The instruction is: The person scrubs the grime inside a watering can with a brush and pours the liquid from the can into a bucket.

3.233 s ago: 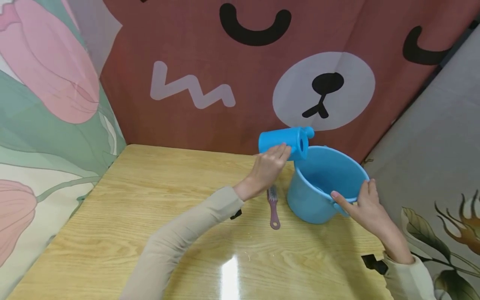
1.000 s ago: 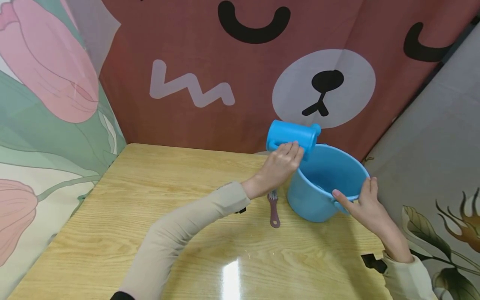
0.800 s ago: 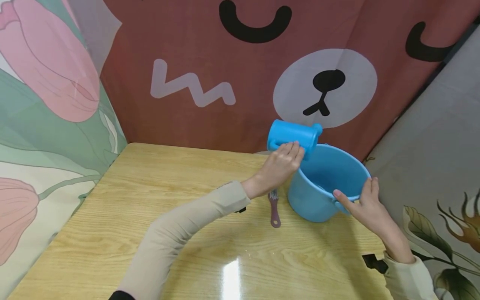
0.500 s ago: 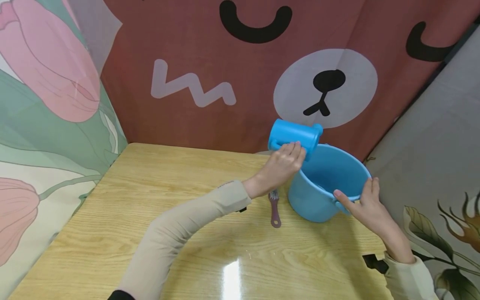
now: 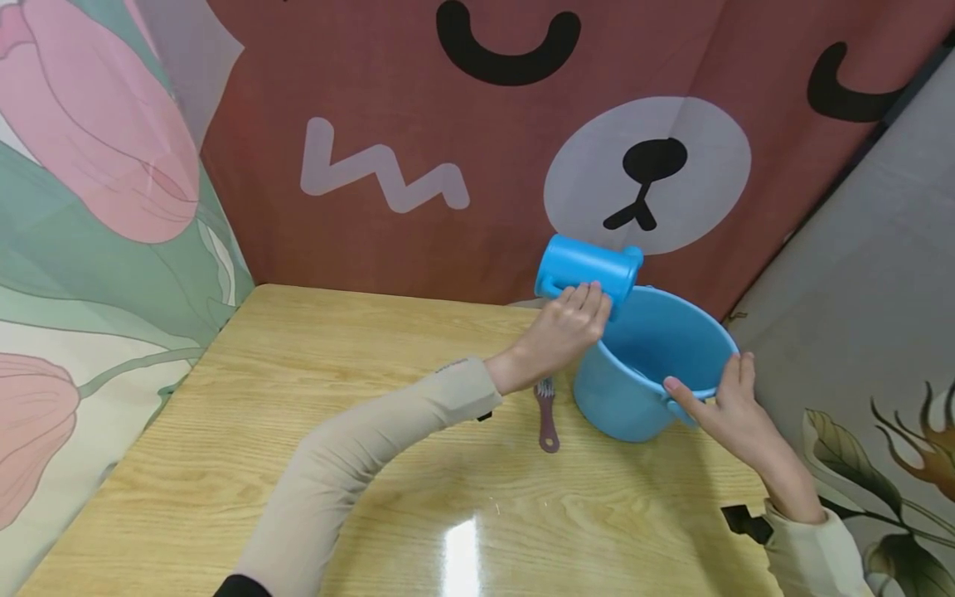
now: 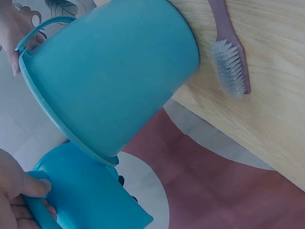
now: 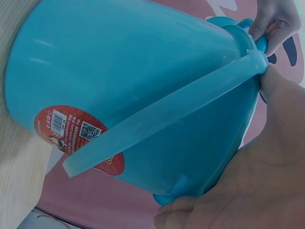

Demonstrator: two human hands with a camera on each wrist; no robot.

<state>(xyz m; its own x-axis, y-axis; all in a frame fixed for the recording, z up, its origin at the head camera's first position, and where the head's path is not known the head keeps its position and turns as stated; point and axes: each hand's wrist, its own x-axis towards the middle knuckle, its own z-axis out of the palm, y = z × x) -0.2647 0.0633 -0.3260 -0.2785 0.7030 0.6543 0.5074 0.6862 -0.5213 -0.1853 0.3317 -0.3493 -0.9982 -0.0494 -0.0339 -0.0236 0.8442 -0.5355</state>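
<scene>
My left hand (image 5: 559, 332) grips the handle of a bright blue watering can (image 5: 585, 264), tipped nearly on its side with its mouth end over the left rim of the light blue bucket (image 5: 619, 406). In the left wrist view the can overlaps the bucket's rim, and my thumb and fingers wrap its handle. My right hand (image 5: 734, 414) holds the near right rim of the bucket, thumb and fingers spread along it. The right wrist view shows the bucket's carrying handle (image 7: 167, 114) hanging down its side, across a red label (image 7: 78, 136).
A brush (image 5: 547, 419) with a purple handle and pale bristles lies on the wooden table (image 5: 336, 373), left of the bucket. A brown bear-print curtain (image 5: 373, 249) hangs behind the table, and a grey floral one (image 5: 843, 315) stands at its right.
Since the earliest frame my left hand has moved right and tipped the watering can further, mouth down towards the bucket. Over the last second it rises slightly. The right hand stays on the rim.
</scene>
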